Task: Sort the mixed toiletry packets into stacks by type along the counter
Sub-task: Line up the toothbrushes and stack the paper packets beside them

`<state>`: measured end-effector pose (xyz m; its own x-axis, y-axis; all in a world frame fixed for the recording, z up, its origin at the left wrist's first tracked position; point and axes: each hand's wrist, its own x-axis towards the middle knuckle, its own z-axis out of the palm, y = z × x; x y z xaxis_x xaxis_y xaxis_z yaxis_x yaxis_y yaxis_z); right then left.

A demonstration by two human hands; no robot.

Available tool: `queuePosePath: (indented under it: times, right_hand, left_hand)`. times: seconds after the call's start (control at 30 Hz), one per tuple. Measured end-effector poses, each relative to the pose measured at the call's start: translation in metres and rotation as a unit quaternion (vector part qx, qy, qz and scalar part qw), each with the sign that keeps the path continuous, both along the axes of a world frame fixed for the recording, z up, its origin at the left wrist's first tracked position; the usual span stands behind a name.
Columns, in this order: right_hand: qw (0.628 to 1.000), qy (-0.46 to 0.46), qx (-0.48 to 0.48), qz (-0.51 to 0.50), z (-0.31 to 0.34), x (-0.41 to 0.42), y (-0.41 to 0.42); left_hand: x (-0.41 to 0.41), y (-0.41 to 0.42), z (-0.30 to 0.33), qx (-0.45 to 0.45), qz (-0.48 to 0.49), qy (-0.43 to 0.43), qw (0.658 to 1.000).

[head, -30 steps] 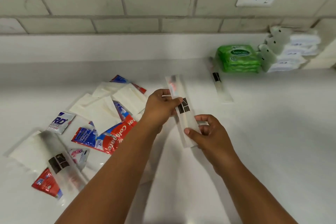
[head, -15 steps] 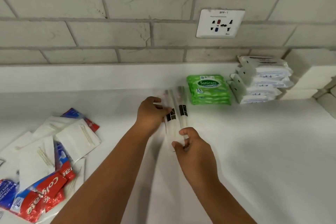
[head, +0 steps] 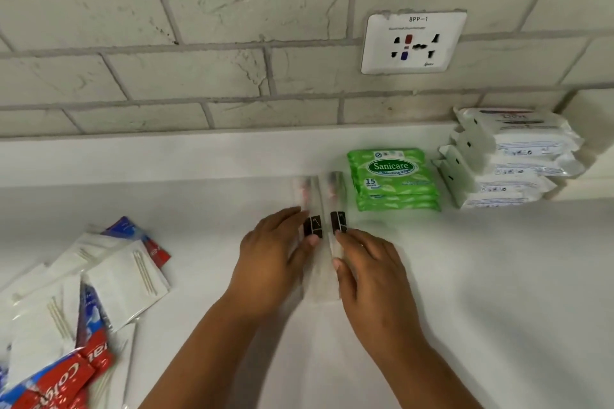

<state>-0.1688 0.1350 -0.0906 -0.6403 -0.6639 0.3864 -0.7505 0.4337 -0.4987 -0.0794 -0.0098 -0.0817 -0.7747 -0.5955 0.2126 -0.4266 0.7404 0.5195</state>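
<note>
Both hands lie flat and open-fingered on two clear, long plastic toothbrush packets: left hand (head: 275, 256) on the left packet (head: 310, 209), right hand (head: 368, 262) on the right packet (head: 336, 206). Their long axes run near-to-far on the white tabletop (head: 498, 276), side by side, just left of the green wipes stack (head: 392, 179).

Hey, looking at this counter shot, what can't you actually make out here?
- Head view: near ends of the two clear toothbrush packets are covered by the left hand and right hand; their far ends are blurred.
- Mixed packet pile: cut off by the left and bottom edges, so its count is unknown.
- White wipe packs: label print too small and blurred to read.
- Wall socket: fine print unreadable.
</note>
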Motion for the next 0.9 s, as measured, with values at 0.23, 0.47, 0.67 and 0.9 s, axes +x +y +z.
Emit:
queuePosePath:
  times: [0.23,0.47,0.67,0.9]
  right_hand:
    - [0.997,0.028,0.068,0.014,-0.015,-0.007,-0.008]
    - [0.997,0.019,0.078,0.013,-0.014,-0.006,-0.010]
    - [0.996,-0.024,0.077,0.028,-0.009,-0.009,-0.001]
    - [0.995,-0.066,0.056,0.045,0.021,0.036,0.017]
  left_hand:
    - [0.008,0.013,-0.014,-0.060,-0.025,-0.092,0.994]
    - [0.005,0.014,-0.015,-0.077,-0.018,-0.106,0.991]
    - [0.007,0.016,-0.013,-0.064,-0.018,-0.108,0.992]
    - [0.082,0.017,0.027,-0.030,0.010,-0.107,0.994]
